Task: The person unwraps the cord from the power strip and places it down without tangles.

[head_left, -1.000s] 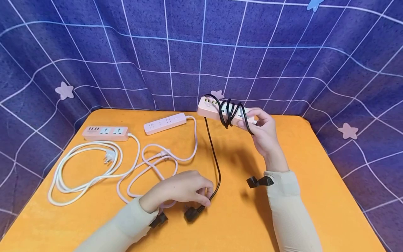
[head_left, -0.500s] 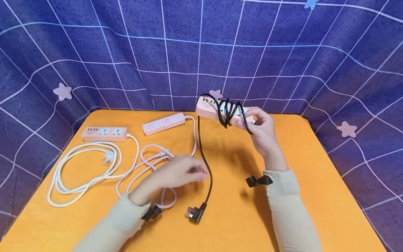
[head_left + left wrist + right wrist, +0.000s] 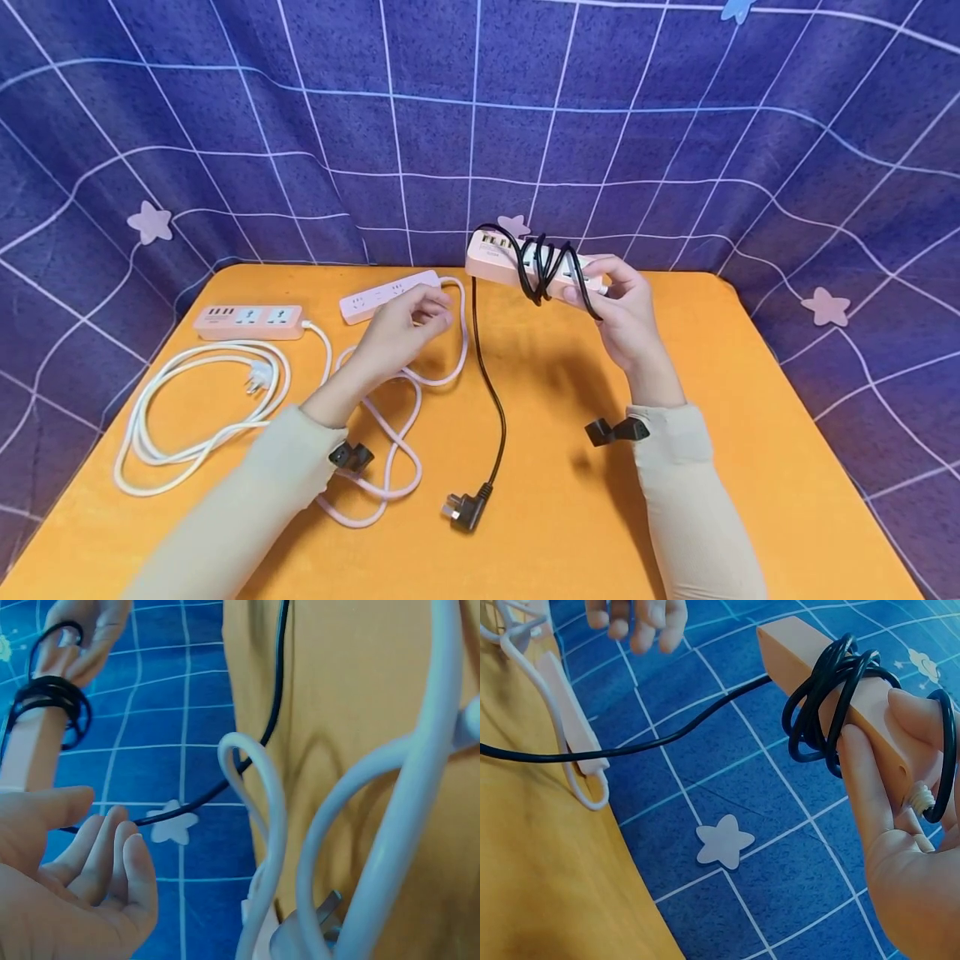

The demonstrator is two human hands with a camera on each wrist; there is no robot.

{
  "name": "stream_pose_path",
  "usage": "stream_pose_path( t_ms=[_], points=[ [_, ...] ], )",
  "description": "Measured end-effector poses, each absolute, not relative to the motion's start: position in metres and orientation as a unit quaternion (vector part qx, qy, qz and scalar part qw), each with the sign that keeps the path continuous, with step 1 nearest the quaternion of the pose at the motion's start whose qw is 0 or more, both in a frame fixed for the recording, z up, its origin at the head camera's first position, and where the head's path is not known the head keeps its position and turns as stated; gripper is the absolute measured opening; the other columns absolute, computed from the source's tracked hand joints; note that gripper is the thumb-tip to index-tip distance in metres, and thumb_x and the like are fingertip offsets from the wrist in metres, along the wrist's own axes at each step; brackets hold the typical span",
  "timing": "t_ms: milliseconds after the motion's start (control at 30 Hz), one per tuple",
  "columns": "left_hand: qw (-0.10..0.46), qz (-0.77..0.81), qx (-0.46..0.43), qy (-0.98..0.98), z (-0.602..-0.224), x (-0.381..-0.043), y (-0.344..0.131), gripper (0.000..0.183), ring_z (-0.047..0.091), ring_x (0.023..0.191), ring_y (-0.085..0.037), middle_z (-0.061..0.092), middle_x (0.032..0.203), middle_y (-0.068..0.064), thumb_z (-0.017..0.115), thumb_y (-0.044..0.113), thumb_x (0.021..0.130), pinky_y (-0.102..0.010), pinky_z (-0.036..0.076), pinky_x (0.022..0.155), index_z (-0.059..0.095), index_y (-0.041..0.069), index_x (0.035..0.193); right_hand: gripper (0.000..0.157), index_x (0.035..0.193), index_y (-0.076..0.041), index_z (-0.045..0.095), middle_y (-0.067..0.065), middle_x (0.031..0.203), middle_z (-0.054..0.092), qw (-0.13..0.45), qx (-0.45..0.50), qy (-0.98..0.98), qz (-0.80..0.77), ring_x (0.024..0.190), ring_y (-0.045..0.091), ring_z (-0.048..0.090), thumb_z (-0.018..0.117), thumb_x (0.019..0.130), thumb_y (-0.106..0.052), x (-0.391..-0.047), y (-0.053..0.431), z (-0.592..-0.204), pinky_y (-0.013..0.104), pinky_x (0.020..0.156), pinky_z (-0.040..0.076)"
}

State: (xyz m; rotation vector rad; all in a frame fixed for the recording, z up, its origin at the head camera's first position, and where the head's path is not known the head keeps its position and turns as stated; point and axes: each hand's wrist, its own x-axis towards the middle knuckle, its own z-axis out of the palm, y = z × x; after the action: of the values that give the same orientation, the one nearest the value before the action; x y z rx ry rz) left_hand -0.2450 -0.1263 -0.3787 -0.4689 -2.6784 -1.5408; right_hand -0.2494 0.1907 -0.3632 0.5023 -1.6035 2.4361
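Note:
My right hand (image 3: 626, 308) holds a pink power strip (image 3: 491, 260) by its cord end, raised above the back of the table. Its black cord (image 3: 551, 271) is wound round the strip in several loose turns. The free length hangs from the far end to the table, where the black plug (image 3: 468, 510) lies with its prongs showing. My left hand (image 3: 397, 333) hovers near the second, pale pink power strip (image 3: 360, 307), partly covering it. Its fingers are loosely bent and nothing is between them. In the left wrist view, the black cord passes behind the left fingertips (image 3: 135, 851).
At the left lies another pink power strip (image 3: 251, 321) with a coiled white cord (image 3: 142, 425) and its white plug (image 3: 260, 375). The pale strip's pinkish cord (image 3: 401, 450) loops over the middle left, beneath my left forearm. A blue gridded curtain (image 3: 480, 125) hangs behind the orange table (image 3: 570, 517).
My left hand has let go of the black cord near its plug and moved up and left, toward the pale strip. The right hand keeps holding the wrapped strip in nearly the same place.

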Motion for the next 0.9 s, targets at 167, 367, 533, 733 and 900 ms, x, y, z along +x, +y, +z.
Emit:
stream_pose_path(
  t_ms=[167, 367, 533, 733, 900],
  points=[
    [-0.006, -0.527, -0.119, -0.842, -0.387, -0.263, -0.118, 0.03, 0.068, 0.114, -0.023, 0.073, 0.122, -0.006, 0.073, 0.023, 0.101, -0.039, 0.053, 0.1, 0.067, 0.014, 0.129, 0.043, 0.091, -0.015, 0.076, 0.004, 0.115, 0.068, 0.095, 0.171, -0.539, 0.819, 0.094, 0.016, 0.068, 0.066, 0.081, 0.026, -0.249, 0.191, -0.363, 0.027, 0.079, 0.063],
    [-0.018, -0.547, -0.093, -0.832, -0.395, -0.281, -0.106, 0.034, 0.067, 0.12, -0.025, 0.071, 0.132, -0.009, 0.069, 0.021, 0.104, -0.041, 0.052, 0.103, 0.063, 0.011, 0.136, 0.042, 0.091, -0.014, 0.075, 0.004, 0.113, 0.068, 0.091, 0.171, -0.533, 0.823, 0.09, 0.015, 0.07, 0.066, 0.082, 0.026, -0.25, 0.193, -0.363, 0.026, 0.078, 0.062],
    [-0.007, -0.546, -0.088, -0.833, -0.396, -0.292, -0.095, 0.032, 0.066, 0.12, -0.026, 0.07, 0.134, -0.01, 0.065, 0.022, 0.106, -0.041, 0.051, 0.104, 0.064, 0.012, 0.137, 0.042, 0.091, -0.014, 0.075, 0.004, 0.114, 0.067, 0.09, 0.172, -0.531, 0.825, 0.09, 0.014, 0.07, 0.066, 0.081, 0.026, -0.249, 0.194, -0.363, 0.026, 0.078, 0.062],
    [0.003, -0.557, -0.085, -0.826, -0.398, -0.298, -0.087, 0.027, 0.065, 0.119, -0.026, 0.072, 0.126, -0.012, 0.063, 0.022, 0.108, -0.04, 0.05, 0.103, 0.066, 0.01, 0.132, 0.042, 0.091, -0.013, 0.075, 0.003, 0.115, 0.067, 0.085, 0.174, -0.527, 0.827, 0.087, 0.014, 0.068, 0.065, 0.082, 0.027, -0.249, 0.195, -0.362, 0.024, 0.075, 0.061],
    [-0.004, -0.569, -0.085, -0.818, -0.4, -0.301, -0.085, 0.029, 0.067, 0.12, -0.027, 0.074, 0.127, -0.014, 0.062, 0.021, 0.108, -0.039, 0.052, 0.102, 0.065, 0.009, 0.134, 0.042, 0.091, -0.012, 0.074, 0.004, 0.115, 0.067, 0.079, 0.176, -0.523, 0.831, 0.087, 0.014, 0.066, 0.065, 0.083, 0.027, -0.249, 0.196, -0.361, 0.023, 0.074, 0.061]
  ],
)
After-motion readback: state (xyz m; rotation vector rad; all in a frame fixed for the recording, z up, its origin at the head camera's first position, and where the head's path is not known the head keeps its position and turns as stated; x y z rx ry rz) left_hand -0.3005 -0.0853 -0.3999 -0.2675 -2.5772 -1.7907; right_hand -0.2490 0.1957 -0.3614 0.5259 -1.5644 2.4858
